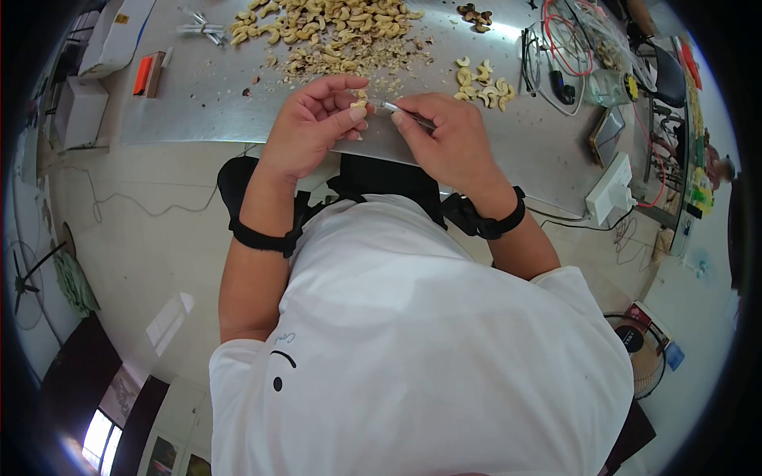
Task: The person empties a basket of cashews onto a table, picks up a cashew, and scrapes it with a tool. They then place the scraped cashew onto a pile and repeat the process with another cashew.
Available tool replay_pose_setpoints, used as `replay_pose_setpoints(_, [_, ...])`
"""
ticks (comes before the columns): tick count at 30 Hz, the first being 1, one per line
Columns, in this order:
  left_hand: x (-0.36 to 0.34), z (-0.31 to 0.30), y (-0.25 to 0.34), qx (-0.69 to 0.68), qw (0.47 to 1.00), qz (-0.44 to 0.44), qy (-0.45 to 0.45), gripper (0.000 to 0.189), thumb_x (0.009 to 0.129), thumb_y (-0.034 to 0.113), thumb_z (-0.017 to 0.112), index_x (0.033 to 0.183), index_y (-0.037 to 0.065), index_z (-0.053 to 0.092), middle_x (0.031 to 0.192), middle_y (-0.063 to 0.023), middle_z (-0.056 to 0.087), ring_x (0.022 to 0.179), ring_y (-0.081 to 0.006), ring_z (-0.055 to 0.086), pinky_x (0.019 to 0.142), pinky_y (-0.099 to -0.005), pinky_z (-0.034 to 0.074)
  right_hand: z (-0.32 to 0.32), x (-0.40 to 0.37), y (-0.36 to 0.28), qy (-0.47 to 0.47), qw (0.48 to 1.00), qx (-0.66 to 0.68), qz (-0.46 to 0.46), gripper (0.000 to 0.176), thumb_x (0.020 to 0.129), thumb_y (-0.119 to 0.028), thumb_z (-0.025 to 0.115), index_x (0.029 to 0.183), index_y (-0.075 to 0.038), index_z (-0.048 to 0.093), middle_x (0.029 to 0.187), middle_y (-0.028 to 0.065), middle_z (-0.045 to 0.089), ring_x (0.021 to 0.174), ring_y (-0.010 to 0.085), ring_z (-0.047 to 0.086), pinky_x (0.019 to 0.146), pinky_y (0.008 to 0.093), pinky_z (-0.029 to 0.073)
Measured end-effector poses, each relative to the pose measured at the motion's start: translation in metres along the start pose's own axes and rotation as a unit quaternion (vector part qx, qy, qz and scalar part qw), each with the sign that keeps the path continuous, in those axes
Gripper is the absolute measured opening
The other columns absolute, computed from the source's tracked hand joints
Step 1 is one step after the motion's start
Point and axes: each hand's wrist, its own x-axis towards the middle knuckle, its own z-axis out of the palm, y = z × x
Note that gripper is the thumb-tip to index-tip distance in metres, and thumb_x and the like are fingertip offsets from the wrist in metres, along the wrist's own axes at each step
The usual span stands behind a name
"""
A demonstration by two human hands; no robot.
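Observation:
My left hand (313,127) is pinching a pale cashew nut (360,104) between thumb and fingertips, above the front edge of the metal table. Facing it, my right hand (454,136) is closed around a slim silver metal tool (390,105), whose tip points at the nut with a small gap between. The tool's exact kind does not show, and my fingers hide most of its length. Beyond my hands lies a big heap of cashew nuts (337,20), with crumbs and broken bits (341,62) at its near side. A smaller group of cashews (486,85) lies beyond my right hand.
An orange-and-brown box (146,75) and a bundle of clear plastic pieces (202,28) lie on the left. Some dark brown pieces (475,17) are at the back. Tangled cables (559,40), a clear jar (607,87) and a white power strip (611,189) occupy the right side.

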Motion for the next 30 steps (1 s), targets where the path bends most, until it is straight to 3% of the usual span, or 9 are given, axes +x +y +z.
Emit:
replay_pose_setpoints(12, [0.002, -0.009, -0.006, 0.010, 1.000, -0.007, -0.022, 0.029, 0.096, 0.001, 0.070, 0.125, 0.002, 0.069, 0.104, -0.0066, 0.074, 0.084, -0.0085, 0.067, 0.072, -0.0224, 0.056, -0.001, 0.003, -0.006, -0.037, 0.999, -0.009, 0.026, 0.016, 0.088, -0.016, 0.072, 0.095, -0.003, 0.076, 0.086, 0.0166, 0.073, 0.078, 0.0362, 0.070, 0.070, 0.0427, 0.055])
replay_pose_setpoints(18, [0.003, -0.009, -0.003, 0.063, 0.996, -0.027, -0.050, 0.027, 0.096, 0.002, 0.070, 0.124, 0.002, 0.069, 0.105, -0.0072, 0.074, 0.084, -0.0093, 0.067, 0.073, -0.0230, 0.056, 0.000, 0.002, -0.007, 0.023, 0.996, -0.082, 0.000, 0.015, 0.088, -0.016, 0.073, 0.098, -0.005, 0.076, 0.081, 0.0133, 0.069, 0.073, 0.0346, 0.069, 0.066, 0.0425, 0.054])
replay_pose_setpoints(21, [0.003, -0.009, -0.005, 0.017, 0.999, -0.016, -0.025, 0.027, 0.097, 0.003, 0.070, 0.124, 0.002, 0.069, 0.104, -0.0071, 0.074, 0.084, -0.0091, 0.067, 0.073, -0.0230, 0.056, -0.002, 0.004, -0.007, 0.020, 1.000, 0.000, 0.004, 0.015, 0.088, -0.016, 0.073, 0.098, -0.005, 0.076, 0.083, 0.0135, 0.071, 0.074, 0.0344, 0.070, 0.067, 0.0416, 0.055])
replay_pose_setpoints(30, [0.002, -0.013, -0.008, -0.015, 0.999, -0.006, -0.035, 0.029, 0.096, 0.004, 0.072, 0.126, 0.001, 0.068, 0.106, -0.0077, 0.075, 0.089, -0.0108, 0.071, 0.079, -0.0246, 0.059, -0.004, 0.007, -0.007, -0.039, 0.999, -0.014, 0.012, 0.017, 0.088, -0.017, 0.071, 0.095, -0.002, 0.076, 0.086, 0.0175, 0.073, 0.076, 0.0364, 0.070, 0.067, 0.0422, 0.055])
